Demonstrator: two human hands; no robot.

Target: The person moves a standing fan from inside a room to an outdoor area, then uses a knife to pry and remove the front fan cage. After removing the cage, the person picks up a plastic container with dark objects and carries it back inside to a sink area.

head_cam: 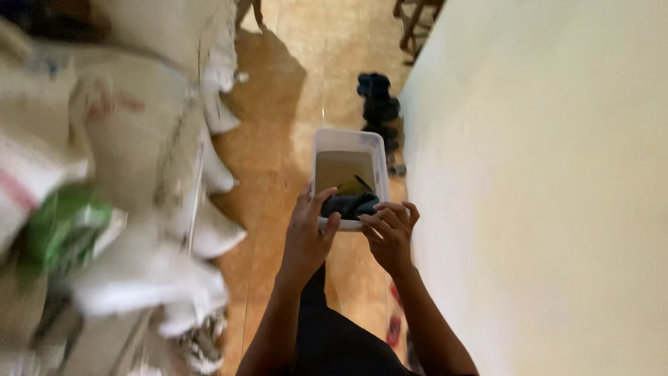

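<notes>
I carry a clear rectangular plastic container [348,139] in front of me, above the floor. My left hand [307,233] grips its near left corner, thumb over the rim. My right hand [391,233] holds the near right edge, fingers curled on the rim. Inside the container lie a dark cloth-like item [350,204] and a small yellow-green object [348,186]; the rest of its bottom shows through to the floor.
Stacked pale sacks [139,139] fill the left side, blurred, with a green packet [66,223] among them. A pale wall [543,188] runs along the right. Dark shoes [379,104] sit on the tan tiled floor [278,139] by the wall. Wooden chair legs [414,21] stand far ahead.
</notes>
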